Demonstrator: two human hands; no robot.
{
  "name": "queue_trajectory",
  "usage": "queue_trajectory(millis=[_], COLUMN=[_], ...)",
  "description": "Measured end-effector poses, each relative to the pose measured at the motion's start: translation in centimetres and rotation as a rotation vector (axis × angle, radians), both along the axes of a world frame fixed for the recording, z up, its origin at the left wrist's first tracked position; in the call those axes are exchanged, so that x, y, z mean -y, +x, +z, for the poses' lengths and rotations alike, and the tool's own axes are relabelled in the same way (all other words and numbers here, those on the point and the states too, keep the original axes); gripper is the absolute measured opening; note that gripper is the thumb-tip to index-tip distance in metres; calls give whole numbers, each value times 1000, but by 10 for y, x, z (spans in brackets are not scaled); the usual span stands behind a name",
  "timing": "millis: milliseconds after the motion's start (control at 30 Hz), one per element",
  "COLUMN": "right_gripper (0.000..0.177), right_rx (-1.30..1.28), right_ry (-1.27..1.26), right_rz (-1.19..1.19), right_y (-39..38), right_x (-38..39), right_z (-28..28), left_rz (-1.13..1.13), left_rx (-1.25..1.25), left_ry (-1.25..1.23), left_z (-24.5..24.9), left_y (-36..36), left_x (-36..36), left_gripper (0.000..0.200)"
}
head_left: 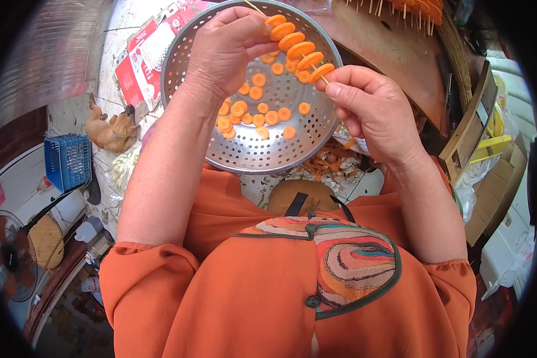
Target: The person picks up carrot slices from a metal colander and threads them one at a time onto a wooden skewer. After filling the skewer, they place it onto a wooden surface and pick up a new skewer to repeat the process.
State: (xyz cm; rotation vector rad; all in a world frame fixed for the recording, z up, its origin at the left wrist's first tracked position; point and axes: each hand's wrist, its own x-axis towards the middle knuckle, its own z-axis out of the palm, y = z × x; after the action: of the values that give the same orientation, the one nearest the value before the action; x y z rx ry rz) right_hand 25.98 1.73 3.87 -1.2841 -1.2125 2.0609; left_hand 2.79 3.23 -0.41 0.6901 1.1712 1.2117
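Note:
A thin wooden skewer (252, 6) carries several orange carrot slices (292, 41) and slants above a perforated metal colander (188, 45). My left hand (230, 45) is closed at the upper slices, near the skewer's upper end; its fingertips are partly hidden, so what exactly they grip is unclear. My right hand (370, 104) pinches the lower end of the skewer between thumb and finger, just below the last slice. Loose carrot slices (258, 120) lie in the colander beneath both hands.
Filled skewers (420, 9) rest on a brown board (388, 53) at the upper right. A dog (112, 128) lies left of the colander, near a blue crate (68, 161). A fan (11, 256) stands at far left. Carrot scraps (328, 164) lie below the colander.

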Motion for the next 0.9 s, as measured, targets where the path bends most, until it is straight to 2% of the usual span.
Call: queue_trajectory(millis=[333, 400, 433, 467, 533, 600, 800, 900], right_gripper=[17, 18, 17, 17, 17, 16, 16, 17], right_rx=[-5, -7, -6, -4, 11, 25, 29, 44], right_ry=[9, 10, 16, 20, 9, -4, 1, 25], right_rz=[-30, -37, -32, -27, -13, 2, 18, 38], right_y=[0, -1, -1, -1, -2, -2, -2, -1], right_x=[-2, -1, 0, 0, 0, 1, 1, 2], right_z=[1, 0, -1, -2, -2, -2, -3, -3], left_rz=[22, 8, -105, -106, -659, -955, -951, -938], left_rx=[21, -487, -731, -729, -980, -1239, -1515, -1513], left_ry=[-62, 37, -30, -32, -197, -216, -65, -80], left_z=[7, -12, -23, -32, -47, -47, -87, -88], left_y=[-5, -14, -19, -18, -11, 12, 29, 29], left_x=[-1, 2, 4, 9, 20, 35, 77, 77], left_gripper=[12, 8, 9, 9, 14, 21, 22, 22])
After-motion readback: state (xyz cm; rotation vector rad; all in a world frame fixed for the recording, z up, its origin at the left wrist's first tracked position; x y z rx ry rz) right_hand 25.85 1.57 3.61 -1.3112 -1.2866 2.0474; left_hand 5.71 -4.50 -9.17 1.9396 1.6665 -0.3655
